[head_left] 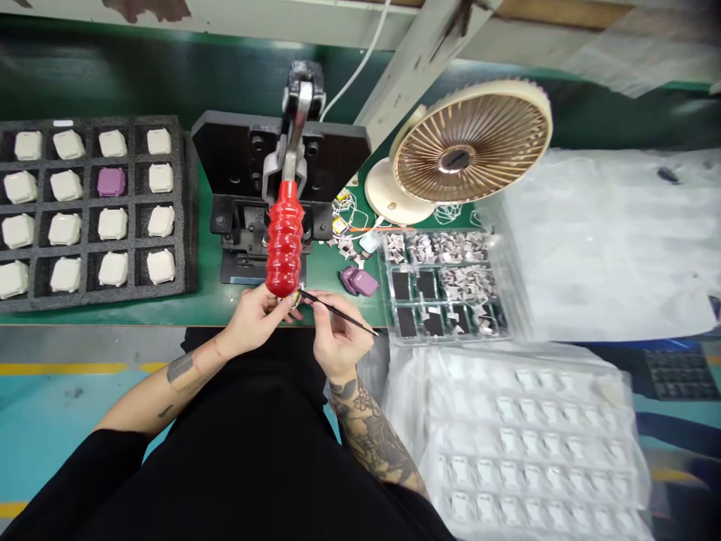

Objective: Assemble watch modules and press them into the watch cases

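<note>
My left hand [256,319] is closed at the bench's front edge, its fingertips pinching a small white-and-yellow part [296,300]. Part of that piece is hidden by the fingers and the red handle [285,240] above. My right hand [341,334] grips slim black tweezers [338,310], whose tip reaches the small part. Behind both hands stands a black toggle-clamp press [242,225], its red ribbed handle pointing towards me. Two purple casings [360,281] lie right of the press on the green bench [217,300].
A grey foam tray [188,255] at left holds white casings and one purple casing [111,182]. At right are a cream fan [470,143], a clear compartment box [388,319] of small pieces, loose wires [354,218], and plastic-covered trays [529,443].
</note>
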`<state>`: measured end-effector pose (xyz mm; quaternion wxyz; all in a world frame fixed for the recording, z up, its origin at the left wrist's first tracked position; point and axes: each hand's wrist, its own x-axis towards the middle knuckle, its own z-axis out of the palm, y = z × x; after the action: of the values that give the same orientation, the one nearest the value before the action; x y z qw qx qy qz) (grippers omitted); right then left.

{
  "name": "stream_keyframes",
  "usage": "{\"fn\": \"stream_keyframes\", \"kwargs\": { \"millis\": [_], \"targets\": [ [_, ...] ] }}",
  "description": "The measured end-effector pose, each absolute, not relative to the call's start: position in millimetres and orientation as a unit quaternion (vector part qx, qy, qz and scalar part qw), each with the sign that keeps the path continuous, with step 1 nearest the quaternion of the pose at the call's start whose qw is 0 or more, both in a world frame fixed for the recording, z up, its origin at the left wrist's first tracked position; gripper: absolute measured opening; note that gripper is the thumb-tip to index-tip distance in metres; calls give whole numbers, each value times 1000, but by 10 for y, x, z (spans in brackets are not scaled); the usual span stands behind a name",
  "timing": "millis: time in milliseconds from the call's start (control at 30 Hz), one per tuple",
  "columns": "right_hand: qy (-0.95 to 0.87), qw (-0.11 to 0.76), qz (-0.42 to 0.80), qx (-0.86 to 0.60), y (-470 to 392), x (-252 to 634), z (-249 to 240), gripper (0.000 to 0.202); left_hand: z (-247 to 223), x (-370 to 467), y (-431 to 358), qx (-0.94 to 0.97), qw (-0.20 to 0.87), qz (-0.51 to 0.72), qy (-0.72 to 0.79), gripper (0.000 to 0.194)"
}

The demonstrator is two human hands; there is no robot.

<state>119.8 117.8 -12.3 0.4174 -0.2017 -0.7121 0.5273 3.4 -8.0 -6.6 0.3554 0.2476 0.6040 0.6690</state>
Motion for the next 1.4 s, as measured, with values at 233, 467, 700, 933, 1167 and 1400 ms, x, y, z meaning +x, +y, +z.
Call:
{"fn": "stream_keyframes", "kwargs": {
  "millis": [233, 467, 700, 933, 1167, 1400],
  "targets": [
    [-589, 314, 698, -260, 1136, 1157, -18, 16, -83, -6, -97, 253, 366, 680, 582, 41],
    [-618, 458, 588, -250, 1137, 1302, 45, 15, -63, -4, -51, 205, 364, 717, 557, 44],
    [-589, 394, 647, -282, 1200, 1200, -43, 17, -26, -26, -46, 173, 382, 721, 553, 53],
    [-541, 369, 737, -168, 1848, 1715, 465, 28, 31, -66, -25, 118, 377, 716, 576, 64],
    [-585, 676, 267, -359, 3294, 2231, 918, 35, -45, 3, -86, 205, 370, 684, 594, 57],
    [-796, 517, 208, -235, 2164, 1670, 285, 20, -80, -6, -95, 211, 362, 681, 600, 53]
  ]
}}
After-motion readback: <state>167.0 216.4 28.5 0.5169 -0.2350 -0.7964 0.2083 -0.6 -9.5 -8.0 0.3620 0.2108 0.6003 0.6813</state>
